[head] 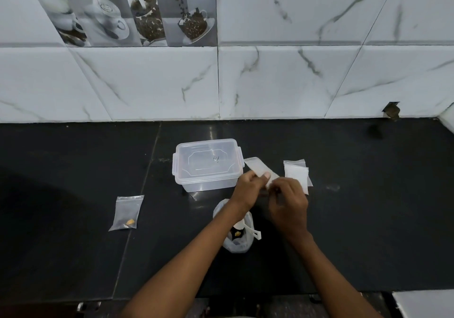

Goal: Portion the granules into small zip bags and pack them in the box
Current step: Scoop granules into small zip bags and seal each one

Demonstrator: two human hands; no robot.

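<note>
- Pinching a small empty zip bag (258,169) between them, both hands meet over the black countertop (73,170), just right of the box.
- Left hand (248,190): thumb & fingers closed on the bag's near end, thumb on top.
- Right hand (290,207): fingers curled in at the same end; looks like it grips the bag's mouth, but motion blur hides the exact hold.
- Clear plastic box (207,164) w/ clip lid on, sits mid-surface, toward the back wall.
- Stack of spare zip bags (297,171) lies flat right of the box, partly behind the right hand.
- Open plastic bag of dark granules (237,234) stands nearer the front edge, under the left forearm; a white scoop (253,233) sticks out of it.
- One filled zip bag (126,213) w/ dark granules & a yellow bit at its bottom lies flat toward the left, well apart from the box.
</note>
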